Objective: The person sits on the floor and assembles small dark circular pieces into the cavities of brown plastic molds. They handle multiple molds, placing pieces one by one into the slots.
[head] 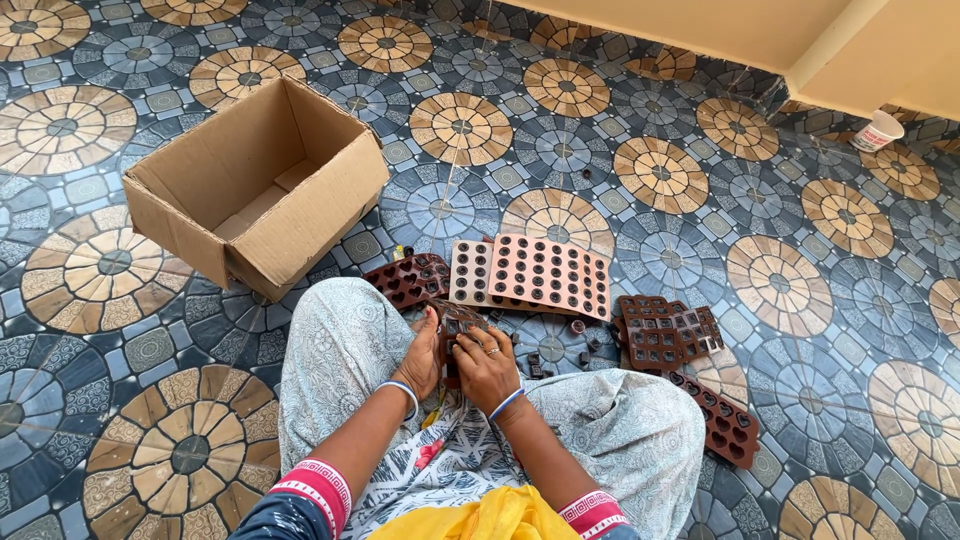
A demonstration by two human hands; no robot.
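I sit cross-legged on a patterned tile floor. Both hands meet in front of my knees on a small dark brown mould tray (pixel 458 322). My left hand (pixel 421 355) grips its left side, thumb up. My right hand (pixel 486 368), with a ring on one finger, holds its right side with fingers curled over it. Just beyond lies a large pinkish-brown mould tray (pixel 545 274) with rows of round cavities, and a dark heart-cavity mould (pixel 408 279) to its left.
An open cardboard box (pixel 262 186) stands at the left. More dark brown moulds (pixel 665 330) and a long mould (pixel 722 420) lie to my right. Small loose pieces (pixel 577 327) scatter between them. A white cup (pixel 877 131) sits by the far wall.
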